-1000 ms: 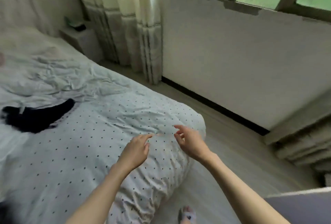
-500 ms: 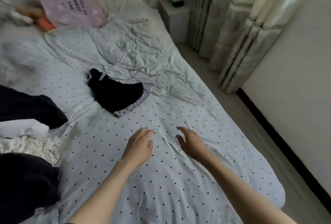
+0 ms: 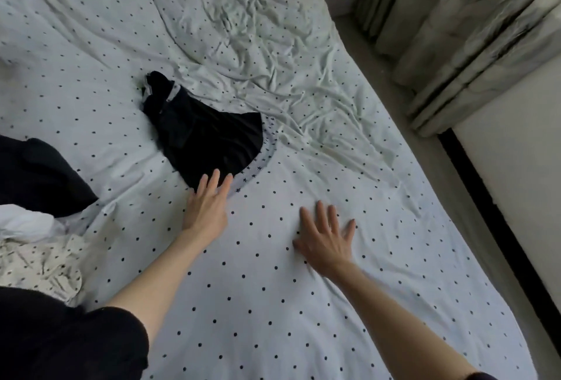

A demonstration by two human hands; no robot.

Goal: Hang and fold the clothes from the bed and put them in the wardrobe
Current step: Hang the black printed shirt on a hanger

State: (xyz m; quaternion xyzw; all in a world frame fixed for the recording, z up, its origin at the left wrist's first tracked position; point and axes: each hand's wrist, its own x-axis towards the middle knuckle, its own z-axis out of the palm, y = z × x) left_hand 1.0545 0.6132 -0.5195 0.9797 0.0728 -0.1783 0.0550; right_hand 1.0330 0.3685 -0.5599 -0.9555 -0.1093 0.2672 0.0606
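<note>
The left hand [image 3: 206, 208] reaches with straight fingers to the near edge of the black garment [image 3: 206, 139] on the bed [image 3: 273, 303]. The right hand [image 3: 329, 241] lies spread flat, grasping nothing

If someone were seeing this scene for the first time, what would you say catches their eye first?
The crumpled black garment with a star-patterned trim stands out mid-bed against the pale polka-dot bedsheet. The left hand reaches to its near edge with straight fingers, while the right hand lies spread on the sheet beside it. A heap of dark, white and speckled clothes sits at the left edge.
</note>
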